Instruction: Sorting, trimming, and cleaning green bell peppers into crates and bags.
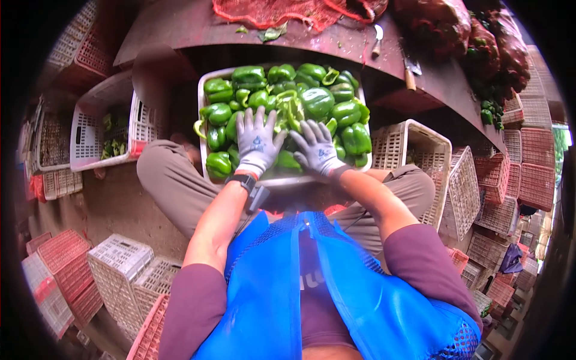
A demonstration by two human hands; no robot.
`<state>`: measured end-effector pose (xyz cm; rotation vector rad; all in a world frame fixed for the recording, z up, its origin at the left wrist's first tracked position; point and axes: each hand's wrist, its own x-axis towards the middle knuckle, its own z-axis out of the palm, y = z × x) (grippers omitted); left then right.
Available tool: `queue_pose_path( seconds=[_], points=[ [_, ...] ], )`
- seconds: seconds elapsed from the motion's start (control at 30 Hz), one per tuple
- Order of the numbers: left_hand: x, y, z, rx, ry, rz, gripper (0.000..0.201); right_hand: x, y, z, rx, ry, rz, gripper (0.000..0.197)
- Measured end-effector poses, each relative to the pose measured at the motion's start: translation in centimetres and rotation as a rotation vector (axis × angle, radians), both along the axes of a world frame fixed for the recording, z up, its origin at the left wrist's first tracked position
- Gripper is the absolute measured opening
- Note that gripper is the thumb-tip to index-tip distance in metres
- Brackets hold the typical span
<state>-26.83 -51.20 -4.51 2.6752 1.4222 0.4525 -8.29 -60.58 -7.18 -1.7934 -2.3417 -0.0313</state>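
Observation:
A white crate [202, 90] full of green bell peppers [318, 103] stands between my knees. My left hand [258, 143], in a grey work glove, lies flat on the peppers at the crate's near left part, fingers stretched out. Beside it, my gloved right hand [318, 149] rests on the peppers nearer the right side, its fingers spread. Neither hand is wrapped round a pepper. Some peppers under the palms are hidden. Between the hands lie paler, curled pepper pieces [290, 108].
Beyond the crate is a dark table [174, 30] holding red mesh sacking [270, 13], a knife [377, 41] and a wooden-handled blade [410, 78]. Filled mesh sacks [435, 27] sit at its right. A white crate [77, 135] with some green peppers stands left; another crate [445, 156] stands right.

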Motion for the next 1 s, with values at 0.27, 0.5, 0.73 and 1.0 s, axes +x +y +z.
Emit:
queue_pose_path(
  seconds=[0.27,0.5,0.73,1.0],
  points=[
    [-1.6,1.2,1.4,0.085,-0.051,0.095,0.056,-0.2,-0.5,5.5,0.03,0.088,-0.03,0.068],
    [-5.0,5.2,1.9,0.157,0.033,0.367,0.06,11.2,-0.5,2.2,0.179,0.095,-0.81,0.074],
    [-8.8,12.9,-0.3,0.036,-0.087,0.377,0.059,6.9,0.1,-2.3,0.059,0.195,-0.9,0.079],
    [-0.4,18.1,-0.3,0.009,0.05,-0.144,0.053,7.7,-0.2,-2.2,-0.018,0.239,-0.835,0.086]
  ],
)
